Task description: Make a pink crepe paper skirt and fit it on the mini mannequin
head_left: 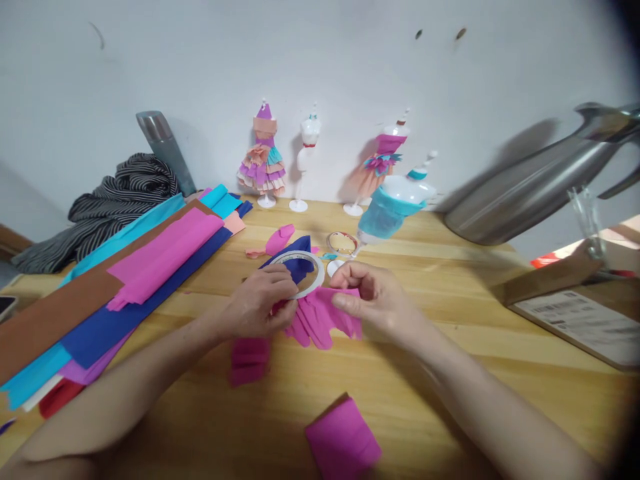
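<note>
My left hand (260,303) is closed, pinching a ruffled strip of magenta crepe paper (320,320) at its left end. My right hand (373,297) is closed on the same strip's upper right edge. Both hands hover just above the wooden table (450,373). A white tape ring (307,270) lies right behind my fingers, on a dark blue paper scrap (297,257). Another magenta piece (249,360) lies below my left hand, and a folded magenta piece (343,443) sits near the front edge.
Long crepe sheets (125,280) in brown, pink, blue and teal lie at left. Mini mannequins (263,157) with paper dresses stand along the wall; a teal one (393,203) leans nearer. A steel jug (540,180), a cardboard parcel (575,313), striped cloth (120,193) and a flask (165,150) surround.
</note>
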`<state>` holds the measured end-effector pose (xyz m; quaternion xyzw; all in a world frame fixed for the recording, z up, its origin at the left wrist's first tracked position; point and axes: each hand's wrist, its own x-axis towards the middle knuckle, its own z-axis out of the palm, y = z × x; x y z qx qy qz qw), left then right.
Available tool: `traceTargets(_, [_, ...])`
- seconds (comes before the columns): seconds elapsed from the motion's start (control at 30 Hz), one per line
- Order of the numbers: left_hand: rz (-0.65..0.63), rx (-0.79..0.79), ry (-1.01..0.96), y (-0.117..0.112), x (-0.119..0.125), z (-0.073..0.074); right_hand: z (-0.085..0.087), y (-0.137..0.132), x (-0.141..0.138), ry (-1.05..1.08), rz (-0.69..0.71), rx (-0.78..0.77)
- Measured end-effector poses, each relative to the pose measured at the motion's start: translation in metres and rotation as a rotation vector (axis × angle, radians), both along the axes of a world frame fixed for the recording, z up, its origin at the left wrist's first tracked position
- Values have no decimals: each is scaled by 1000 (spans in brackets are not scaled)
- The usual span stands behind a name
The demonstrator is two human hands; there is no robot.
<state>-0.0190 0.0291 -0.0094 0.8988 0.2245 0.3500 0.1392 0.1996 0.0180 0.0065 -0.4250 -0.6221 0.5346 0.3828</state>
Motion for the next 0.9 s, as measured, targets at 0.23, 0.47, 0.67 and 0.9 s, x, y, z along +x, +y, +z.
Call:
traceTargets(0.23, [8, -45, 15, -1, 1, 1, -6, -14, -7, -341, 16, 333])
traceTargets(0.47, [0, -41, 27, -3, 3, 2, -1, -21, -11, -325, 10, 348])
traceTargets(0.67, [-5, -18, 34, -3, 3, 3, -4, -18, -12, -270, 17, 306])
traceTargets(0.9, [-24, -22, 41, -3, 3, 3, -8, -13, -11, -242, -60, 245])
